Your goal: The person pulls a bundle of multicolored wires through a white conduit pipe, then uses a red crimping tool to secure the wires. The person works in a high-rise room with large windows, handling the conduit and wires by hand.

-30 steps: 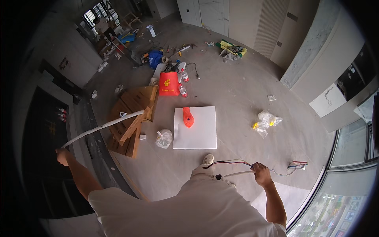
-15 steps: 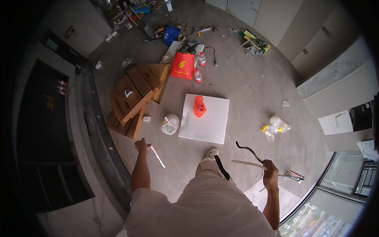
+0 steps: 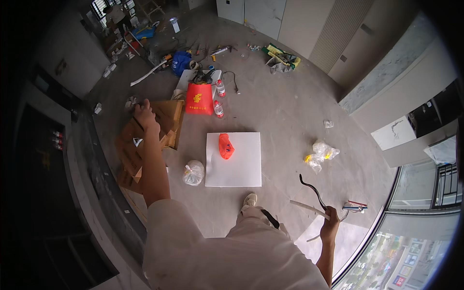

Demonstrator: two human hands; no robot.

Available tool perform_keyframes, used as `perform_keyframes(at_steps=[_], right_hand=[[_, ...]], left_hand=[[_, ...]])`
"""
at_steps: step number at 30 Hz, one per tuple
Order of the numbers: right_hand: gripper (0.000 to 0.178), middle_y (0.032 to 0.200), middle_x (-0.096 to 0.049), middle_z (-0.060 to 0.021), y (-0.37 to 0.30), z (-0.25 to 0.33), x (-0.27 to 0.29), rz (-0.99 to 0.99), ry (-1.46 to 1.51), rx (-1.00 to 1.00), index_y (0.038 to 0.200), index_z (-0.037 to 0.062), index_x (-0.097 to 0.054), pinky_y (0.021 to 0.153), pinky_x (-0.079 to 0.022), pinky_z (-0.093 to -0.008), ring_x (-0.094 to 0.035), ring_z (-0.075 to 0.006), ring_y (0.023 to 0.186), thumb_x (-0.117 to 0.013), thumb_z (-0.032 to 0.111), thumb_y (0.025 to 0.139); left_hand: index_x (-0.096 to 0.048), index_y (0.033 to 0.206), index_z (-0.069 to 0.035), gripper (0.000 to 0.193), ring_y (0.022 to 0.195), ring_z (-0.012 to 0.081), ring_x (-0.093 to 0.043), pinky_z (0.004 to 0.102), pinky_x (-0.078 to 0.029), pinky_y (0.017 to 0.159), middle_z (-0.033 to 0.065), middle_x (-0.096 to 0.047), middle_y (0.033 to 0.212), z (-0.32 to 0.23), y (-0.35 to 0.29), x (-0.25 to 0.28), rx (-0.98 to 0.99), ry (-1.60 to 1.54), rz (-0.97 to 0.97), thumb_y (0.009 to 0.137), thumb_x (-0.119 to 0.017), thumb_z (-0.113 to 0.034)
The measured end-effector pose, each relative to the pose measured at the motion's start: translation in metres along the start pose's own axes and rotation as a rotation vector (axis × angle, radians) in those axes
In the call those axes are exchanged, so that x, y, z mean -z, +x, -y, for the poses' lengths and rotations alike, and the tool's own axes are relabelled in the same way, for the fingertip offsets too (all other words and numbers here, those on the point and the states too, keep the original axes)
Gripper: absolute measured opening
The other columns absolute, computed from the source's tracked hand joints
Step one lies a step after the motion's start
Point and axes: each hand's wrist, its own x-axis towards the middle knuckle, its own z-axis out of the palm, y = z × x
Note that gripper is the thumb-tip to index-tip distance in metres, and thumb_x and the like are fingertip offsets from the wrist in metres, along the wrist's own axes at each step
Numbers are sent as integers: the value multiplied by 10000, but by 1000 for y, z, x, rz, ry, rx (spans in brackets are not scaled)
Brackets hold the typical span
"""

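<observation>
My left hand (image 3: pixel 145 117) is raised over the brown cardboard boxes (image 3: pixel 126 145) with its fingers apart and nothing in them. Beyond it, apart from the fingers, is a long white strip (image 3: pixel 148 73); whether it is in the air or on the floor I cannot tell. At the lower right my right hand (image 3: pixel 330 225) is closed around a pale strip (image 3: pixel 308 208) and a curved black strip (image 3: pixel 314 190). Thin red, blue and white pieces (image 3: pixel 355 207) show just past this hand; whether they join what it holds is unclear.
Ahead, a red plastic bag (image 3: pixel 225 151) lies on a white board (image 3: pixel 235 175), beside a tied clear bag (image 3: pixel 194 173). Farther off are a red tote bag (image 3: pixel 199 102), two bottles (image 3: pixel 220 100) and scattered tools. Crumpled plastic (image 3: pixel 321 153) lies right. Another person (image 3: pixel 117 18) is far left.
My left hand has swung up and forward and let go of the white strip, which is now farther off. My right hand keeps its hold. The view has shifted.
</observation>
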Motion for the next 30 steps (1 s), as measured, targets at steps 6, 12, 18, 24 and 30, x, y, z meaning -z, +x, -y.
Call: perform_keyframes(at_steps=[6,12,18,24,30], right_hand=[[198,822,-609,-178,-15,15,-4,-79,53,25,1075,-27,-624,705,-488,-352,-586,-308,726,-478,-49,942],[329,858,-589,-190,-43,9,22,-52,40,111,1023,-27,-617,719,-490,-378,-580,-359,764,-453,-138,760],[292,813,-580,-181,-68,-23,51,-1,78,194,990,-18,-608,696,-487,-413,-579,-388,749,-470,-132,759],[131,892,-619,-173,-59,-27,82,103,303,220,1028,-5,-600,693,-487,-385,-609,-366,780,-547,-48,915],[181,900,-632,-155,-60,-14,75,50,404,381,1042,9,-592,696,-506,-399,-632,-370,793,-561,-80,887]], left_hand=[[-600,1274,-6,399,1058,194,-686,353,-532,914,128,-713,1118,129,-288,-68,368,456,1238,974,-680,-257],[-274,1599,-121,812,1544,353,-188,599,-261,1181,133,-193,1677,65,-491,-83,-1206,662,1601,910,-689,-229],[-664,905,-20,96,847,354,-707,435,-513,940,135,-742,870,89,-497,-75,-418,702,2020,908,-634,-111],[-589,1014,2,184,829,198,-579,348,-489,763,87,-587,982,44,-486,-50,-434,780,1653,909,-722,-69],[-473,1430,-2,589,1289,309,-577,421,-433,1095,205,-580,1382,9,-558,-29,716,31,1506,1003,-634,-373]])
